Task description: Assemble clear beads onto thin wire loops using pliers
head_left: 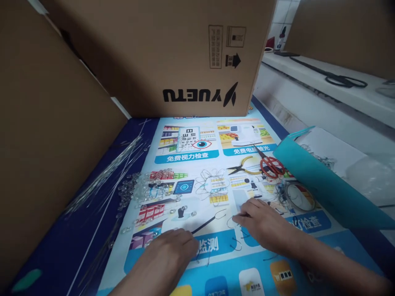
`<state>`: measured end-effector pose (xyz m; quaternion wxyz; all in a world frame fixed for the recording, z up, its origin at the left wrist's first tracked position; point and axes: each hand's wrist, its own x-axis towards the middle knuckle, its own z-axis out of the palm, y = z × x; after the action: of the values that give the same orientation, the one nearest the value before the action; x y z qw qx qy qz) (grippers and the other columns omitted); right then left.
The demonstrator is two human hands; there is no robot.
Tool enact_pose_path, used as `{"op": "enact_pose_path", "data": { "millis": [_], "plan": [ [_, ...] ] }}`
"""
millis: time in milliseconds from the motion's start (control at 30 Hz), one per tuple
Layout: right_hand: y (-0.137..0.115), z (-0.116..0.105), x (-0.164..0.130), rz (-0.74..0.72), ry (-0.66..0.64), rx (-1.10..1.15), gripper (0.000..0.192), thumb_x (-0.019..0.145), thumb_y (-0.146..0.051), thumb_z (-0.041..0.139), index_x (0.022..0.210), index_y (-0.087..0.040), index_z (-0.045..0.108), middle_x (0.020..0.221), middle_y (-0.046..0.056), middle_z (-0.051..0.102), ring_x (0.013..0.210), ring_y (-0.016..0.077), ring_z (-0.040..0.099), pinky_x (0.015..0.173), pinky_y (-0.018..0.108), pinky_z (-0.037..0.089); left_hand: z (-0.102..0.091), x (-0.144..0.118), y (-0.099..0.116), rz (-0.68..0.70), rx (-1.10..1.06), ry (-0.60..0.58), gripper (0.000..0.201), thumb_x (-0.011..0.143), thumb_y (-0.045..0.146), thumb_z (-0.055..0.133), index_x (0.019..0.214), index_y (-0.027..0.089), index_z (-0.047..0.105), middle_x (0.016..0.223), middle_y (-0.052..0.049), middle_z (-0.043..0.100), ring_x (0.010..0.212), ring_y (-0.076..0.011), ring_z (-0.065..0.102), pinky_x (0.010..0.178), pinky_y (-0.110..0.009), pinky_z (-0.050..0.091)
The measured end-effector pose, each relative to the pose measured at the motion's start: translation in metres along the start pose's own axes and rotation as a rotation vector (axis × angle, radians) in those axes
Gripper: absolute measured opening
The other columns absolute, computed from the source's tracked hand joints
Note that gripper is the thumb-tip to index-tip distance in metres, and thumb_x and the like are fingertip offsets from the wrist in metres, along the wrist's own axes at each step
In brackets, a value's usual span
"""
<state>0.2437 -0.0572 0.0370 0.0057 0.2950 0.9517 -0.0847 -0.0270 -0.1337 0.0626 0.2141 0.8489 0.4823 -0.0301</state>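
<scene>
My left hand (177, 248) is low over the printed poster (220, 236), fingers curled; what they hold, if anything, is hidden. My right hand (257, 218) lies to its right, thumb and fingers pinched together at a thin curved wire (230, 222). Between the hands, a small wire loop (220, 213) sits by the end of a dark strip. Several short bent wires (237, 244) lie in front of the right hand. Beyond them is a ring of looped wires (212, 185). Clear beads (151, 185) are heaped to the left, with a few scattered nearer the left hand.
Pliers with yellow handles (243, 166) and red-handled scissors (271, 164) lie beyond my right hand, near a wire coil (299, 196). A teal box (327, 185) holds wire pieces. Straight wires (106, 176) lie at left. Cardboard (185, 53) walls the back and left.
</scene>
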Motion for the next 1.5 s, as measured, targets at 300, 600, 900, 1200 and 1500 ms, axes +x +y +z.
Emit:
{"op": "enact_pose_path", "data": {
  "millis": [300, 600, 900, 1200, 1500],
  "plan": [
    [0.000, -0.002, 0.018, -0.013, 0.011, -0.054, 0.035, 0.090, -0.017, 0.047, 0.124, -0.026, 0.051, 0.091, 0.008, 0.053, 0.090, 0.0228, 0.043, 0.073, 0.033, 0.035, 0.010, 0.018, 0.009, -0.149, -0.020, -0.053, 0.016, 0.088, 0.018, 0.044, 0.087, 0.019, 0.060, 0.093, -0.006, 0.063, 0.083, -0.0237, 0.060, 0.070, -0.036, 0.048],
    [0.003, -0.008, 0.033, -0.047, -0.017, 0.018, 0.045, 0.088, -0.010, 0.044, 0.129, -0.027, 0.046, 0.092, 0.007, 0.053, 0.091, 0.0212, 0.044, 0.078, 0.034, 0.035, 0.016, 0.017, 0.007, -0.138, -0.014, -0.028, 0.020, 0.090, 0.017, 0.041, 0.089, 0.021, 0.060, 0.092, -0.006, 0.063, 0.083, -0.0243, 0.060, 0.070, -0.039, 0.049],
    [0.007, -0.013, -0.019, 0.047, 0.010, 0.037, 0.042, 0.087, -0.008, 0.042, 0.124, -0.026, 0.052, 0.107, 0.010, 0.054, 0.097, 0.0254, 0.044, 0.083, 0.042, 0.036, 0.020, 0.023, 0.005, -0.160, 0.008, 0.007, 0.022, 0.092, 0.023, 0.038, 0.093, 0.019, 0.060, 0.092, -0.008, 0.064, 0.084, -0.0247, 0.061, 0.069, -0.037, 0.050],
    [-0.027, -0.003, -0.046, -0.026, -0.057, 0.074, 0.038, 0.079, -0.025, 0.057, 0.116, -0.025, 0.052, 0.088, 0.007, 0.054, 0.082, 0.0237, 0.044, 0.072, 0.037, 0.033, 0.011, 0.052, 0.006, -0.236, 0.070, -0.039, 0.027, 0.093, 0.029, 0.034, 0.095, 0.017, 0.058, 0.083, -0.009, 0.069, 0.072, -0.0254, 0.066, 0.062, -0.035, 0.050],
    [-0.032, 0.001, -0.044, -0.041, -0.052, 0.042, 0.040, 0.080, -0.028, 0.053, 0.118, -0.020, 0.049, 0.089, 0.008, 0.055, 0.082, 0.0247, 0.045, 0.074, 0.039, 0.033, 0.009, 0.049, 0.004, -0.236, 0.058, -0.029, 0.027, 0.093, 0.031, 0.032, 0.095, 0.020, 0.057, 0.085, -0.007, 0.069, 0.074, -0.0280, 0.066, 0.062, -0.039, 0.050]
  ]
}}
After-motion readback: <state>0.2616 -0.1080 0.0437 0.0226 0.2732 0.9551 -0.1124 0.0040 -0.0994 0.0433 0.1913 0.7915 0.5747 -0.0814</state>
